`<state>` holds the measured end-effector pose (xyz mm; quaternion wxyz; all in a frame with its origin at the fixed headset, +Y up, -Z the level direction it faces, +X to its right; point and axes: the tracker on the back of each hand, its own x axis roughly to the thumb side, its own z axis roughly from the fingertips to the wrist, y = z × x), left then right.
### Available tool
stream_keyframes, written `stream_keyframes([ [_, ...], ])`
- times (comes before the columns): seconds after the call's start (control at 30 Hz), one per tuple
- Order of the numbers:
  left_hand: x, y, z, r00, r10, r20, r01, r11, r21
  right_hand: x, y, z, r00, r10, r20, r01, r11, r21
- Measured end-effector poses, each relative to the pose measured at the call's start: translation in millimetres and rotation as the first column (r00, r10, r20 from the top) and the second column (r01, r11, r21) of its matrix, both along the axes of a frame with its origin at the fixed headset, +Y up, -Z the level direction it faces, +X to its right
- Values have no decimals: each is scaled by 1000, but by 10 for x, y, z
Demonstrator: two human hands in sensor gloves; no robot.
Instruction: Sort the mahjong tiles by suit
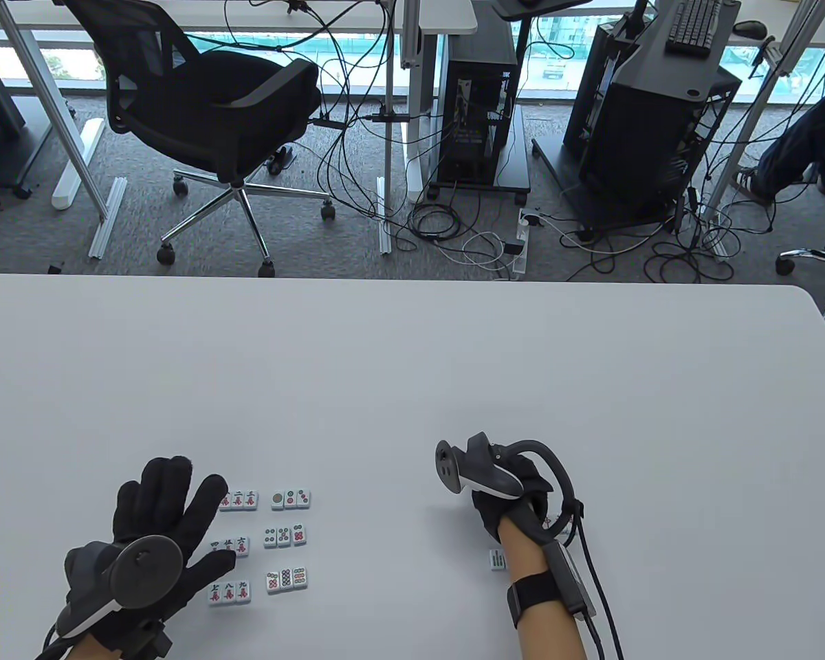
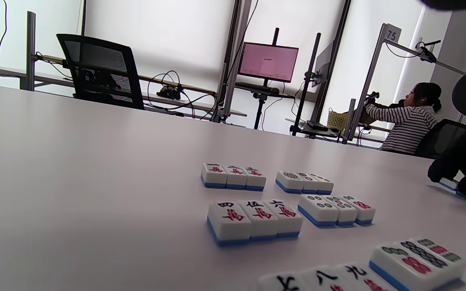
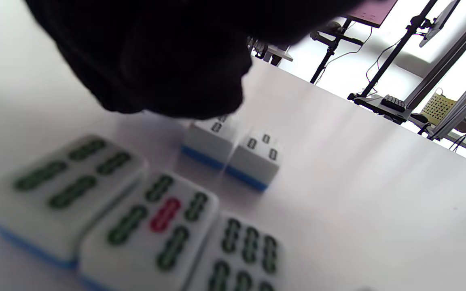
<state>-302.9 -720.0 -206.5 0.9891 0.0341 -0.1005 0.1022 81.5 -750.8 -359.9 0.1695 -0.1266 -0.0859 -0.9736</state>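
Left hand (image 1: 158, 543) resting flat and open near the bench's front edge, right hand (image 1: 515, 498) curling over bamboo tiles (image 3: 233, 153), grip hidden, we are judging them small, hard, slick, best pinched by the sides.

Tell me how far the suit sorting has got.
Done: character tiles and dot tiles each stand in three neat rows of three. In hand: the right hand is lining up bamboo tiles; five show beneath it, plus one beside the wrist. Left: finishing the bamboo rows. The left hand rests flat.
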Motion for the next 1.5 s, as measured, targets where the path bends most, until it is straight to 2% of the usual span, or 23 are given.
stream_keyframes([
  [0.17, 1, 4, 2, 1000, -1, 1, 1, 1000, 1, -508, 105, 51, 982, -167, -88, 167, 986, -8],
  [0.3, 2, 7, 3, 1000, -2, 2, 2, 1000, 0, -979, 73, 100, 972, -175, -157, 171, 985, -37],
  [0.4, 2, 11, 4, 1000, 2, 4, -2, 1000, 0, -1208, -1, 99, 968, -186, -169, 175, 981, -78],
  [0.57, 2, 17, 7, 1000, 5, 8, -5, 1000, 6, -1369, -133, 102, 970, -150, -190, 132, 986, -103],
  [0.7, 3, 14, 5, 1000, 8, 10, -8, 1000, 4, -1350, -133, 121, 969, -132, -209, 118, 990, -77],
  [0.9, -1, 24, 10, 1000, 9, 7, -9, 1000, 4, -1080, 109, 86, 967, -165, -191, 160, 986, -45],
  [1.07, -13, 33, 9, 1000, 18, 4, -18, 1000, 5, -525, 387, -30, 990, -115, -81, 118, 992, 38],
  [1.17, -5, 30, 11, 1000, 10, 7, -10, 1000, 6, -164, 452, -69, 996, -86, 5, 86, 995, 60],
  [1.37, -9, 28, 5, 1000, 8, 0, -8, 1000, -2, 353, 297, -7, 996, 33, 87, -33, 999, -6],
  [1.5, -9, 9, -5, 1000, -2, -5, 2, 1000, -12, 438, 128, 24, 996, 52, 75, -48, 997, -65],
])
